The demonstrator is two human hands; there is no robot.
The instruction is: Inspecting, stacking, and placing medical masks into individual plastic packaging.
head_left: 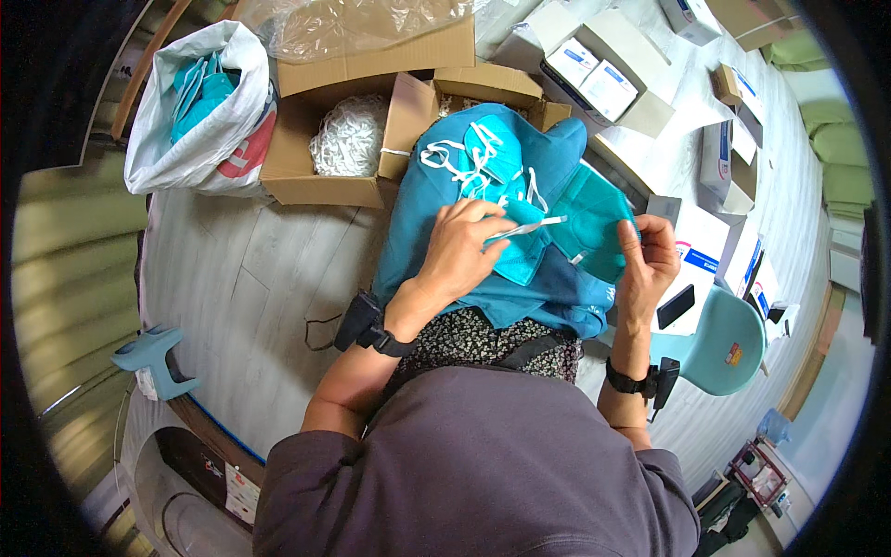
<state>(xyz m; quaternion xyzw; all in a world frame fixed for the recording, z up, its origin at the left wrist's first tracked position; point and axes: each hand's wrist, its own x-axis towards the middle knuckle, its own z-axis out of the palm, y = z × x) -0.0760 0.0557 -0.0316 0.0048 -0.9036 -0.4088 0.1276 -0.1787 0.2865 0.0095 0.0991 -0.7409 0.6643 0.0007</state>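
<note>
My right hand (648,265) pinches the right edge of a flat teal face mask (594,223) between thumb and fingers. My left hand (462,243) is closed on a white elastic strap (531,226), whose end reaches over the left part of that mask. Below the left fingers lies another teal mask (518,265). Farther back, a teal mask with white straps (494,148) rests on a blue cloth (408,232) spread over my lap. Several loose white straps (445,153) tangle around it. Both wrists wear black straps with small devices.
A cardboard box (320,190) with a heap of white elastic straps (351,135) stands ahead on the left. Beside it is a white sack (246,70) of teal masks. White cartons (640,79) lie at the right, near a light-blue stool (729,348) and a dark phone (676,306).
</note>
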